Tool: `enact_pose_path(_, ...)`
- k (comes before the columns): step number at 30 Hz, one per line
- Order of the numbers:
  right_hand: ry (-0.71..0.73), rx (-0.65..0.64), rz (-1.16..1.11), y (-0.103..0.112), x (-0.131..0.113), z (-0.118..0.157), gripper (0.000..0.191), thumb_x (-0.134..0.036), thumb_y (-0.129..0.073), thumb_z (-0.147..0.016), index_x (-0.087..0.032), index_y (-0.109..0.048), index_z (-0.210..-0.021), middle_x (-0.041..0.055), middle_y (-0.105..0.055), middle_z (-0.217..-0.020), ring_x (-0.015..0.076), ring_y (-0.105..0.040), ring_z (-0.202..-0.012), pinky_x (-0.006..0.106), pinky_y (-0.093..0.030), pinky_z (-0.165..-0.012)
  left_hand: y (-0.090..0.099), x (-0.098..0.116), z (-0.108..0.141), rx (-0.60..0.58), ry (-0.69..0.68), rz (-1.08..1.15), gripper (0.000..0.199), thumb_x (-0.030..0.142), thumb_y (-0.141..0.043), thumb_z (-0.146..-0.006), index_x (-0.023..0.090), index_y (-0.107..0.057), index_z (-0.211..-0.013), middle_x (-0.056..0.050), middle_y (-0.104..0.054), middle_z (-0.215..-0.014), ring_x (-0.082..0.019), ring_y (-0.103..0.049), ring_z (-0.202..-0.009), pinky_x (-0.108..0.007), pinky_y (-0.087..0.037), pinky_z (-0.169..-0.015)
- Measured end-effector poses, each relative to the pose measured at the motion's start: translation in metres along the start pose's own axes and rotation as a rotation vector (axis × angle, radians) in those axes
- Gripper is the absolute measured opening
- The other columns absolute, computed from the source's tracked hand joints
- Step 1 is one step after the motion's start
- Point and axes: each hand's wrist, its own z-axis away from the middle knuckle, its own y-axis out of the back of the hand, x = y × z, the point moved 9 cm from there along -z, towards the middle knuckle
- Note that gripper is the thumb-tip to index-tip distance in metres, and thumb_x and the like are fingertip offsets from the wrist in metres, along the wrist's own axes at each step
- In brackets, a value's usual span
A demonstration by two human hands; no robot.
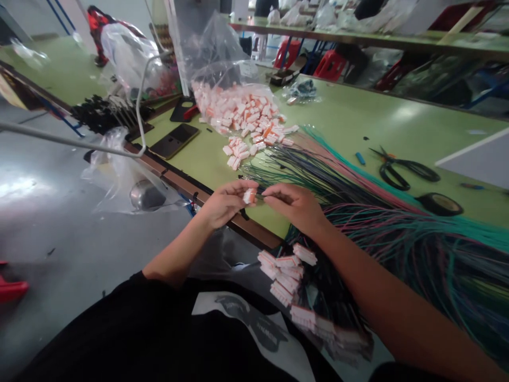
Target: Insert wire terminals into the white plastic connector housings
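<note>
Between the thumb and fingers of my left hand [226,204] is a small white and orange connector housing [250,196]. Just to its right, my right hand [296,206] pinches a thin dark wire [260,195] close to the housing; whether its end sits inside I cannot tell. Long green, black and pink wires [338,175] run across the table under and past my right hand. Loose connector housings [237,152] lie beyond my hands, spilling from a clear plastic bag [222,63]. Below my right forearm hang wired connectors [284,276] in a bunch.
The green table [214,159] has a brown front edge. A phone [175,141] lies at left, black-handled scissors [407,167] and a roll of black tape [440,203] at right. A bent metal rod [141,106] crosses the left side. Black cable parts [99,112] lie farther left.
</note>
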Motion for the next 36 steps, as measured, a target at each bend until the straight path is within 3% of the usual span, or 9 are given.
enact_pose_path(12,0.031,0.067,0.238,0.005,-0.013,0.004,0.011,-0.02,-0.048,-0.068,-0.021,-0.051,-0.057,-0.0022,-0.053,-0.053,0.0094,-0.043,-0.051,0.022,-0.034,-0.052,-0.001,0.005,0.0,0.047,-0.077,-0.07,0.036,0.007,-0.061,-0.053,0.021,-0.061,-0.086,0.002,-0.061,-0.077,-0.01,-0.057,-0.07,-0.028,-0.046,-0.074)
enact_pose_path(18,0.029,0.04,0.316,0.001,-0.014,0.003,0.01,-0.021,-0.047,-0.067,-0.021,-0.052,-0.058,-0.0015,-0.052,-0.054,0.0104,-0.043,-0.053,0.023,-0.035,-0.054,0.002,0.004,0.0,0.072,-0.083,-0.162,0.036,0.009,-0.061,-0.055,0.021,-0.061,-0.089,0.001,-0.062,-0.082,-0.013,-0.058,-0.075,-0.031,-0.046,-0.078)
enact_pose_path(25,0.076,0.034,0.404,-0.003,-0.015,0.003,0.011,-0.02,-0.046,-0.068,-0.021,-0.049,-0.058,-0.0009,-0.052,-0.056,0.0104,-0.043,-0.053,0.024,-0.035,-0.056,0.0,0.004,0.002,0.02,-0.085,-0.078,0.038,0.009,-0.067,-0.055,0.021,-0.068,-0.091,0.001,-0.065,-0.082,-0.012,-0.059,-0.075,-0.028,-0.046,-0.077)
enact_pose_path(36,0.134,0.059,0.448,0.0,-0.018,0.006,0.013,-0.018,-0.046,-0.074,-0.021,-0.053,-0.063,0.0004,-0.056,-0.061,0.0114,-0.045,-0.056,0.024,-0.037,-0.058,0.006,-0.003,0.0,0.055,-0.092,-0.039,0.037,0.02,-0.081,-0.058,0.021,-0.071,-0.094,-0.001,-0.069,-0.084,-0.013,-0.063,-0.079,-0.031,-0.049,-0.084)
